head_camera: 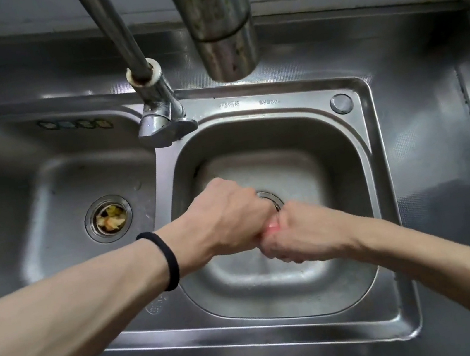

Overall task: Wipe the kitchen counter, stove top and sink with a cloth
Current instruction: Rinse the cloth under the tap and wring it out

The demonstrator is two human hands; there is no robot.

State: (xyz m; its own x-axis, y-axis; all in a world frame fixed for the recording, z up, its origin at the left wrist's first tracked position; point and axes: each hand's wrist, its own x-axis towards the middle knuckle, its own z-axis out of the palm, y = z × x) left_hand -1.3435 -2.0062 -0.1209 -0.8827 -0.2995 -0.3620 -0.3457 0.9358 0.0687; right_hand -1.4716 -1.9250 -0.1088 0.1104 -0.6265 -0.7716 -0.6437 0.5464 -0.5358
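Observation:
Over the right basin of the steel double sink (pixel 377 173), my left hand (pixel 228 219) and my right hand (pixel 300 232) are clenched fist to fist. Both grip a small pink cloth (pixel 272 227), of which only a sliver shows between the fists. The rest of the cloth is hidden inside the hands. The hands hover just in front of the right basin's drain (pixel 272 198). A black hair band (pixel 165 259) circles my left wrist.
The left basin's drain strainer (pixel 109 218) holds yellowish food scraps. A faucet base (pixel 160 115) stands on the divider, and its spout (pixel 221 23) hangs above the right basin. Steel counter (pixel 433 115) surrounds the sink, with a tiled wall ledge behind.

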